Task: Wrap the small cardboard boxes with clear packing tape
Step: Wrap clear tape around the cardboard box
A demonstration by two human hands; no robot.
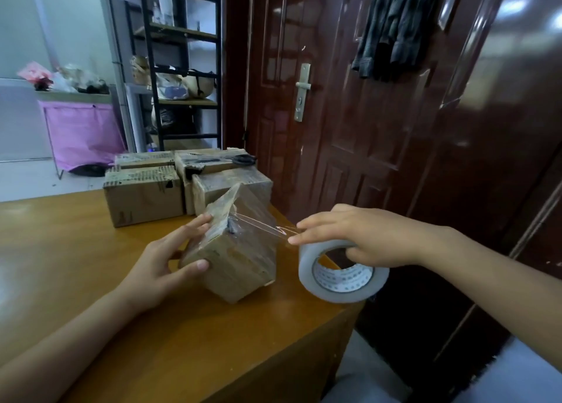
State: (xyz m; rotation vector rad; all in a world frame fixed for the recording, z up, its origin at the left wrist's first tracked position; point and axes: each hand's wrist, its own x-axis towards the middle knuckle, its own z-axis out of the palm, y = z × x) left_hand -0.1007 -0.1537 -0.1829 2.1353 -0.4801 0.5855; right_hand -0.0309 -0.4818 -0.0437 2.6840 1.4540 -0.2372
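Observation:
A small cardboard box (240, 250), shiny with clear tape, stands tilted on one corner on the wooden table (91, 250). My left hand (164, 262) grips its left side, thumb on the near face and fingers on the far face. My right hand (362, 238) holds a roll of clear tape (340, 272) just right of the box, with fingers hooked through the core. A stretched strip of tape (264, 224) runs from the roll to the box's upper face.
Several other small cardboard boxes (143, 196) are stacked at the table's far edge, with black scissors (234, 159) lying on top of them. A dark red door (380, 113) stands close on the right. The table's right edge lies under the tape roll.

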